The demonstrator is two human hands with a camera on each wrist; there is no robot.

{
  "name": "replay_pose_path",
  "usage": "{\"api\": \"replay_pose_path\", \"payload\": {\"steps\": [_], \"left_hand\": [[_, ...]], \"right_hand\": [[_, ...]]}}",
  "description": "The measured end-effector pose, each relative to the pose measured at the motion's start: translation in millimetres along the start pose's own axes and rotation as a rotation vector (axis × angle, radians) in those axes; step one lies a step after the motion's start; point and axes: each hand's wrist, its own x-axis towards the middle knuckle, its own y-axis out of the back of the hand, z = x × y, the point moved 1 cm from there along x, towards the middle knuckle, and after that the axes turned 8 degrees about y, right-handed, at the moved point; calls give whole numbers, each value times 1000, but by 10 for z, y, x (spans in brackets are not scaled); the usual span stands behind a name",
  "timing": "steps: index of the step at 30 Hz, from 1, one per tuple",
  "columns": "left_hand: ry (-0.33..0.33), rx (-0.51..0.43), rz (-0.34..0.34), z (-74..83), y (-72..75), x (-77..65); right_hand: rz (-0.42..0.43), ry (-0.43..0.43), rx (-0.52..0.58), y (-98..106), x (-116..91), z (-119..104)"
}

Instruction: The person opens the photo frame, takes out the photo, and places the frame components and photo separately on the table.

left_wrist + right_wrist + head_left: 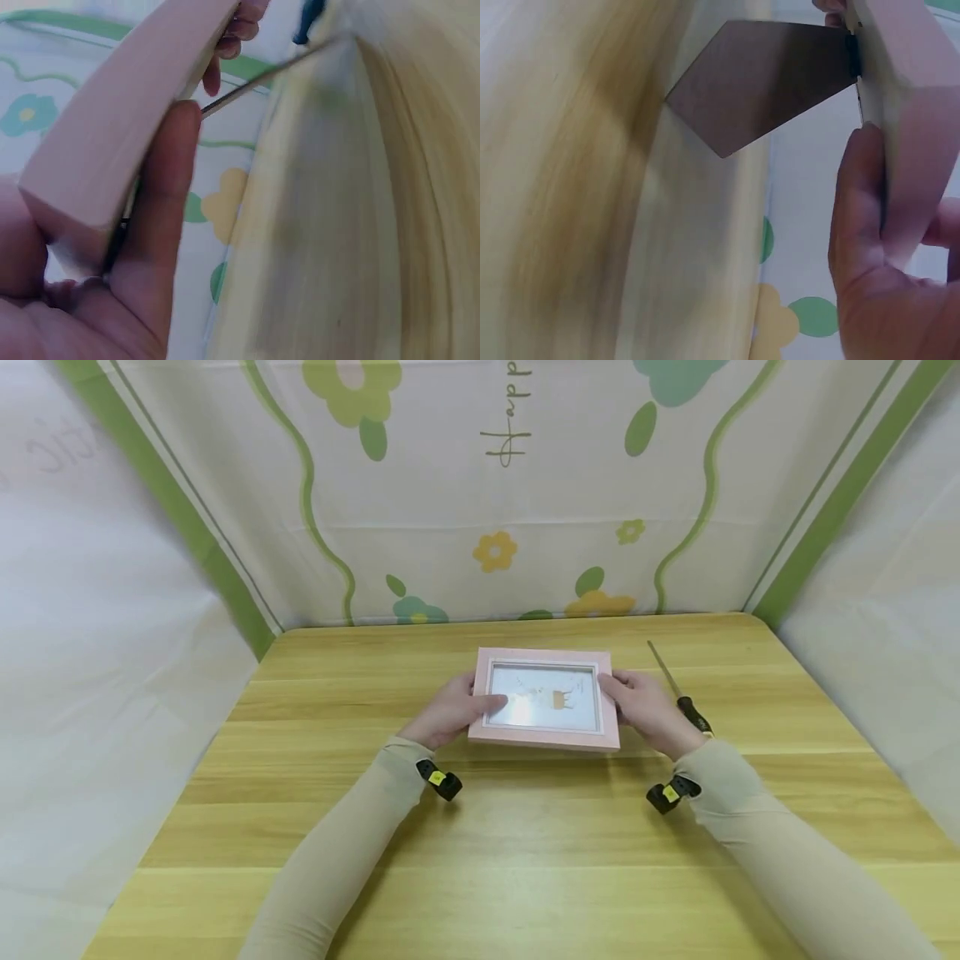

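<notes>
A pink picture frame (540, 655) is raised over the table, its glass front turned up and a small chair-like print behind the glass. My left hand (452, 708) grips its left side, thumb on the glass and fingers underneath. On the opposite side, my right hand (647, 708) holds the edge with its thumb on the front border. In the right wrist view, a flat stand leg (761, 86) sticks out from the frame's back (874, 97) toward the tabletop. The left wrist view catches this leg (255, 80) nearly edge-on.
Just beyond my right hand, a screwdriver (693, 716) with a black handle lies on the wooden table (487, 877), its shaft pointing to the far edge. A flower-print cloth (420, 527) hangs behind the table, and pale cloth walls (112, 635) stand at both sides.
</notes>
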Motion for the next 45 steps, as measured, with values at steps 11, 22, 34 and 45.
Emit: {"api": "replay_pose_path", "payload": {"steps": [11, 22, 34, 45], "left_hand": [[158, 462, 42, -48, 62, -95], [184, 708, 103, 107, 28, -228], [20, 556, 158, 175, 157, -101], [28, 651, 148, 96, 183, -38]], "right_hand": [[-85, -65, -336, -137, 62, 64], [-127, -69, -268, -147, 60, 2], [-87, -35, -73, 88, 152, -141], [75, -91, -236, 547, 532, -27]]}}
